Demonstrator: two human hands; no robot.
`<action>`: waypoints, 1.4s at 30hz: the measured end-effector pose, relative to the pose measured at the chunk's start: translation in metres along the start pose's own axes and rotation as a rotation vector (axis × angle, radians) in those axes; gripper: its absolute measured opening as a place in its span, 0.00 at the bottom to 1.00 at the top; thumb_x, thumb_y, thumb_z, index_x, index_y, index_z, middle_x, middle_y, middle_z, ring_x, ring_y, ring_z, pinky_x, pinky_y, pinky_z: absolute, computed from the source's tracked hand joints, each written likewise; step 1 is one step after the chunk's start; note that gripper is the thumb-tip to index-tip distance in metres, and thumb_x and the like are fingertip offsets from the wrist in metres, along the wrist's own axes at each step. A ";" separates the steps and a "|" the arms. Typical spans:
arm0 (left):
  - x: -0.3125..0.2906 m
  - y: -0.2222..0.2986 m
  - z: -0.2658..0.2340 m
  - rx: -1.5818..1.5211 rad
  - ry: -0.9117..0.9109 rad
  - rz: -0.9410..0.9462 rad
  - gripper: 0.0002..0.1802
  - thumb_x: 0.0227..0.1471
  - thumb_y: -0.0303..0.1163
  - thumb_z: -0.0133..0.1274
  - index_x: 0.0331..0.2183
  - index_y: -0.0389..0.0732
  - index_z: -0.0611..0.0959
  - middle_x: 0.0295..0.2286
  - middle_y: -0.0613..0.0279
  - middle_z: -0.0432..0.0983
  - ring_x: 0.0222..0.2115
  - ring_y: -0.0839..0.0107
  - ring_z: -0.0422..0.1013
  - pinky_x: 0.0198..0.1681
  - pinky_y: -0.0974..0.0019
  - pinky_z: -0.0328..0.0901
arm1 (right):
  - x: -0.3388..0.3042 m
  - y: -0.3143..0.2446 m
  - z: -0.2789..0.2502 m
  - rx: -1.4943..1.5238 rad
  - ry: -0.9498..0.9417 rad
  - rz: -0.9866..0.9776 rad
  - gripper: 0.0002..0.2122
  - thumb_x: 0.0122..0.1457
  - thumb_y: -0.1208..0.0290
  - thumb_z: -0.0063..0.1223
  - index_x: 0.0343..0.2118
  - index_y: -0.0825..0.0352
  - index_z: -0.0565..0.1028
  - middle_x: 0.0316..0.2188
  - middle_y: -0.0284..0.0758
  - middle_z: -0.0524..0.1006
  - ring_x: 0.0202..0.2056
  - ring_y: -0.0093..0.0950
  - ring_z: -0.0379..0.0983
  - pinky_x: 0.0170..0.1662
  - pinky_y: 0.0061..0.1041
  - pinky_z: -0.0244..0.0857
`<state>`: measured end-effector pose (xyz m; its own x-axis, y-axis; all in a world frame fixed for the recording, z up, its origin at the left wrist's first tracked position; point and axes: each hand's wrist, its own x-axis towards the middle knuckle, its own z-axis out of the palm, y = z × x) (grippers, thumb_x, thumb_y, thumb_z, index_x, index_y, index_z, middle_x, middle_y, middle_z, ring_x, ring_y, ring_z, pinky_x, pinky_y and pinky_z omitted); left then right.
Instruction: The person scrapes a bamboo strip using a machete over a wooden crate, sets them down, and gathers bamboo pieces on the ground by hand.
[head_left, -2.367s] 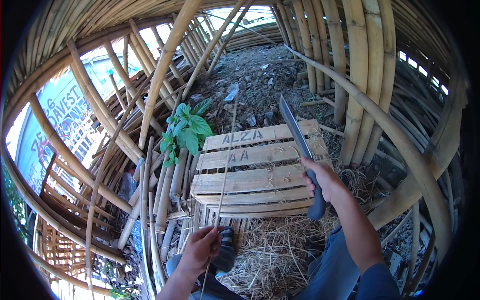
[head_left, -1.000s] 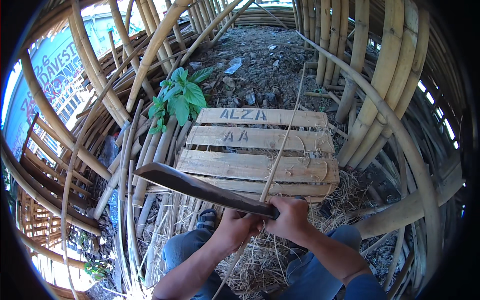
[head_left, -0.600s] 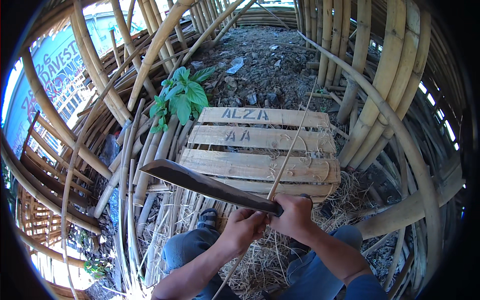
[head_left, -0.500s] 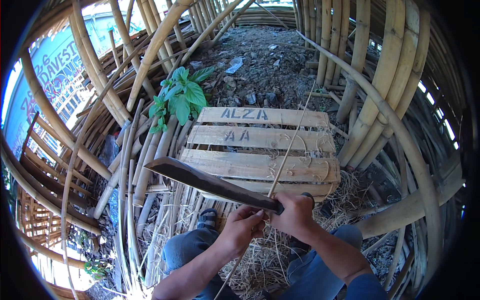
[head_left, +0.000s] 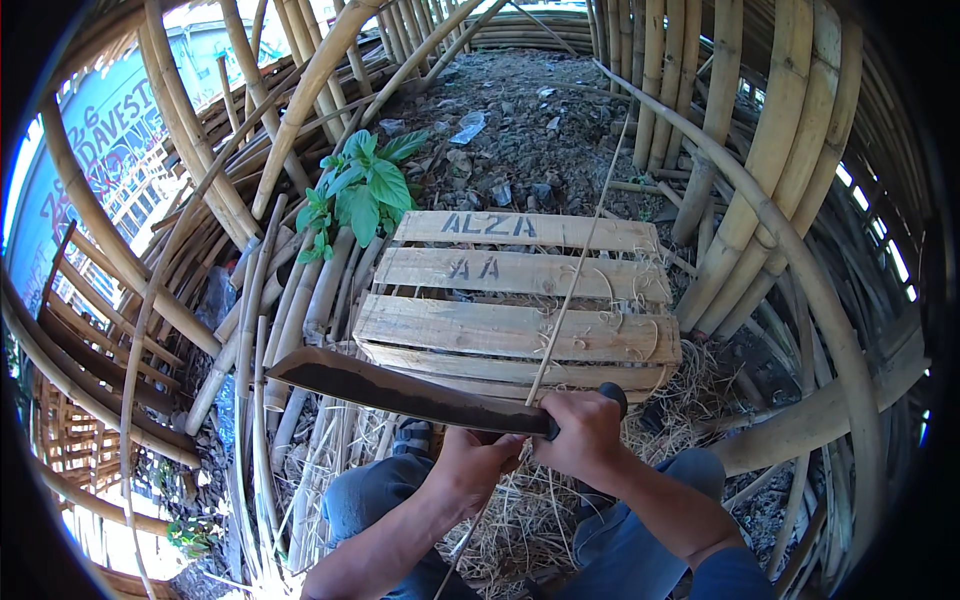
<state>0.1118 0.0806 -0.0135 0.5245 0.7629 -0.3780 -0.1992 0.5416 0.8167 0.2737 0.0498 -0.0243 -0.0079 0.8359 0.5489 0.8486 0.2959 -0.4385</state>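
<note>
My right hand (head_left: 584, 436) is wrapped round the dark handle of a machete (head_left: 400, 391). Its long dark blade points left, roughly level, above my knees. A long thin bamboo strip (head_left: 572, 290) runs from the far right down to my lap and passes by the blade close to the handle. Just below the blade, my left hand (head_left: 474, 468) pinches the strip, thumb against fingers. The two hands are close together. Whether the edge bites into the strip is hidden by the blade and fingers.
A slatted wooden crate (head_left: 510, 335) stands ahead of my knees, with curled shavings on it. More shavings (head_left: 520, 530) cover the ground between my legs. Bamboo poles (head_left: 770, 190) rise on both sides, and a leafy green plant (head_left: 365, 190) grows left of the crate.
The machete's tip has dropped and shifted left, so the blade lies flatter. The strip's far end has swung up slightly, and both hands have moved a little to the left.
</note>
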 end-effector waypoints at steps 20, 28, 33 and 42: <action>-0.010 0.006 0.003 0.119 0.194 0.065 0.07 0.51 0.24 0.55 0.34 0.33 0.77 0.25 0.66 0.73 0.22 0.82 0.66 0.24 0.77 0.62 | 0.009 0.014 -0.006 -0.181 -0.024 -0.018 0.12 0.30 0.70 0.61 0.20 0.65 0.71 0.18 0.37 0.74 0.22 0.36 0.74 0.28 0.34 0.67; -0.014 0.010 0.001 0.037 0.147 0.064 0.07 0.51 0.23 0.55 0.34 0.34 0.75 0.25 0.65 0.72 0.22 0.81 0.64 0.23 0.77 0.60 | 0.010 0.020 -0.007 -0.239 -0.001 0.009 0.11 0.32 0.69 0.61 0.20 0.64 0.72 0.18 0.37 0.75 0.22 0.35 0.75 0.28 0.34 0.67; -0.019 0.011 -0.005 0.022 0.153 0.031 0.07 0.51 0.23 0.55 0.34 0.33 0.75 0.24 0.64 0.72 0.22 0.80 0.65 0.23 0.77 0.60 | 0.013 0.039 -0.014 -0.249 0.024 0.228 0.09 0.34 0.71 0.59 0.20 0.64 0.72 0.16 0.38 0.74 0.20 0.37 0.73 0.25 0.36 0.66; -0.014 0.006 -0.003 0.045 0.139 0.129 0.04 0.52 0.22 0.53 0.33 0.33 0.77 0.23 0.66 0.71 0.20 0.82 0.64 0.21 0.77 0.58 | 0.002 -0.009 -0.003 -0.040 -0.061 -0.012 0.11 0.31 0.71 0.60 0.20 0.64 0.71 0.17 0.37 0.73 0.20 0.37 0.73 0.24 0.35 0.66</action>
<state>0.1008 0.0742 -0.0052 0.3775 0.8678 -0.3232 -0.2186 0.4227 0.8795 0.2679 0.0472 -0.0171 -0.0488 0.8593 0.5092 0.8686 0.2882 -0.4030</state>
